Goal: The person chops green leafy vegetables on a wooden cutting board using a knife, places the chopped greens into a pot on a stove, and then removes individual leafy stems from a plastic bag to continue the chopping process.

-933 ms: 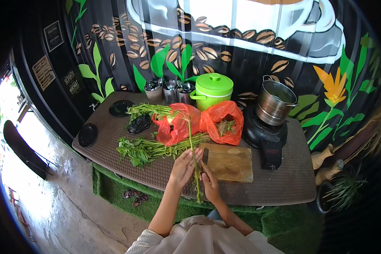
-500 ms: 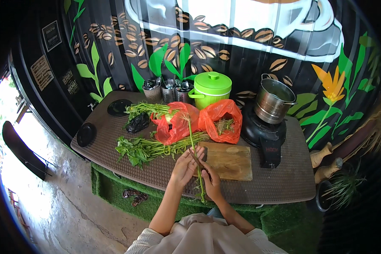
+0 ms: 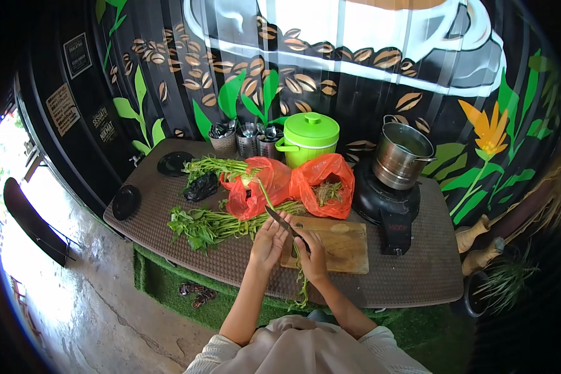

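Both hands are closed, the right hand [image 3: 311, 252] on a knife [image 3: 285, 225] and the left hand [image 3: 269, 240] on a green stem [image 3: 300, 283], so the blade, very near the fingers, can slip and cut them.
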The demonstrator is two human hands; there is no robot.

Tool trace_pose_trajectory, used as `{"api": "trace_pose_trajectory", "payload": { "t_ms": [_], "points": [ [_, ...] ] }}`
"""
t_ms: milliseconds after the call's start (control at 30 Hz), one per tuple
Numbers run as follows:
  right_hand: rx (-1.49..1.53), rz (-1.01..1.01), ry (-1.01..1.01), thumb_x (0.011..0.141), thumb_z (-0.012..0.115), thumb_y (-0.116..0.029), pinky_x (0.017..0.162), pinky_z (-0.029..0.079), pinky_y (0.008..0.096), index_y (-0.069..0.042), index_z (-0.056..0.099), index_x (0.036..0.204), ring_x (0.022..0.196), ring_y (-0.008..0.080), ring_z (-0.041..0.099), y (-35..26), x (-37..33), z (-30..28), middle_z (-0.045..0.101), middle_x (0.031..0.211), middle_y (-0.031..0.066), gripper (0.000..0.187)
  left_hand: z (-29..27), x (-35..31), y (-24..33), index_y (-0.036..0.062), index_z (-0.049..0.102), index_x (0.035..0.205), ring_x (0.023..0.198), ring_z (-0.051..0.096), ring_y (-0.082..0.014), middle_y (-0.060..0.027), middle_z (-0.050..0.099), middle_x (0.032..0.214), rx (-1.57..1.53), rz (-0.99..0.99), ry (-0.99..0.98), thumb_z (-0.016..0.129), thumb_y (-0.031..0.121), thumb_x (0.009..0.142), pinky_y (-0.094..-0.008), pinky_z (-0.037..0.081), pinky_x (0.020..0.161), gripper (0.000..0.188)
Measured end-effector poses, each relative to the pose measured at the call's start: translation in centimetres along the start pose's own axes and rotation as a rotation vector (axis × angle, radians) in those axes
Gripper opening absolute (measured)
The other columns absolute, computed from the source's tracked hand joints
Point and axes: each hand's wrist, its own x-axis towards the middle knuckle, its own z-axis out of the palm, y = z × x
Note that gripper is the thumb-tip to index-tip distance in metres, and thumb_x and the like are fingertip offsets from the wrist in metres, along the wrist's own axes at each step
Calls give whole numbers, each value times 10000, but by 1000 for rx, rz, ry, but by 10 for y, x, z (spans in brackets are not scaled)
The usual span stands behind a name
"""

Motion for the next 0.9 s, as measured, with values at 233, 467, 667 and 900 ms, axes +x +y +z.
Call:
{"api": "trace_pose_trajectory", "payload": {
  "t_ms": [233,467,667,900],
  "points": [
    [-6,-72,4,920,463,-229,816,394,369,-59,562,1147,903,288,520,2,34,-2,580,957,129,301,0,24,1,-48,362,1232,1171,464,-257,-157,456,1247,-27,60,-30,382,17,921,-354,413,988,318],
    [114,81,89,921,461,-238,824,420,370,34,563,1078,951,289,572,57,123,-18,607,1015,173,330,-3,36,-13,-29,431,1158,1143,476,-250,-128,507,1163,-180,-37,122,429,36,912,-400,396,1012,254],
    [-508,313,-31,829,584,-275,621,454,412,45,577,834,741,317,618,114,180,-50,617,773,195,320,13,50,-18,-10,486,1077,996,529,-199,-85,535,1034,-251,-35,153,499,40,887,-415,380,1025,197],
    [410,619,-344,719,734,-341,462,344,258,4,594,814,506,88,452,66,114,-50,494,589,-15,384,4,67,-7,19,503,1005,868,559,-143,-45,553,892,-272,34,77,522,12,867,-418,373,1028,139]
  ]
}}
